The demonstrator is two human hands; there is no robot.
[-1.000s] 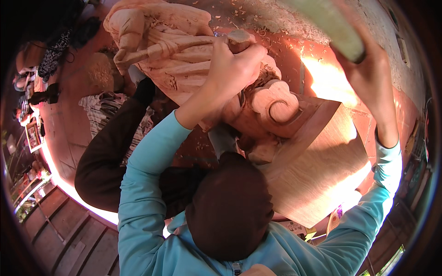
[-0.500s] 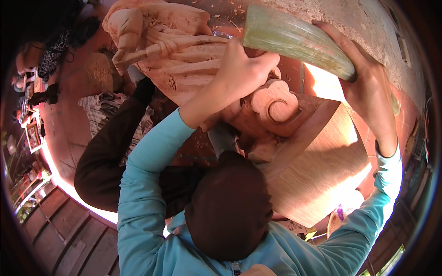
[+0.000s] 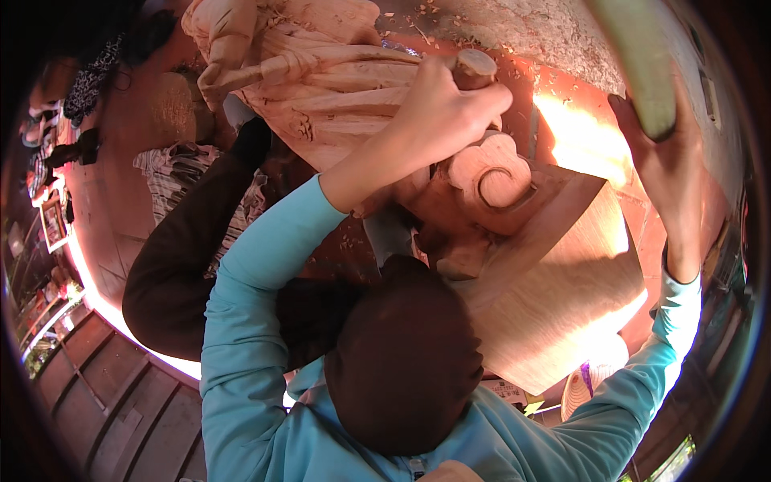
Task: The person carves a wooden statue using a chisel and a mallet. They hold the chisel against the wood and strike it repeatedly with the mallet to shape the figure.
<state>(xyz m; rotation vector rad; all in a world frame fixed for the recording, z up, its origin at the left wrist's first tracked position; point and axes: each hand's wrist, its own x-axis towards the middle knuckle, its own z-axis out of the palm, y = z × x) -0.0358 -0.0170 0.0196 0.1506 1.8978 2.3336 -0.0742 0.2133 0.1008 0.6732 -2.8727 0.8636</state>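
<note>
My left hand [image 3: 454,104] is closed around the handle of a chisel [image 3: 475,67], whose round wooden butt points up; its blade is hidden below my fist. It sits right above a carved scroll [image 3: 491,173] on a large reddish wood carving [image 3: 321,96] with long folds like drapery. Raised at the right, my right hand [image 3: 666,161] grips the lower end of a smooth, pale green mallet [image 3: 642,60]. The mallet is apart from the chisel, blurred, and its upper end runs out of view.
A big squared wood block [image 3: 554,297] forms the carving's base, close to my right arm. Wood chips lie on the red tiled floor [image 3: 104,225]. A striped cloth [image 3: 173,181] lies by my dark-trousered leg [image 3: 193,249]. A rough stone-like surface [image 3: 554,36] is at the far right.
The mallet has swung up and right, away from above the chisel, uncovering the chisel's butt. My left hand has shifted slightly right.
</note>
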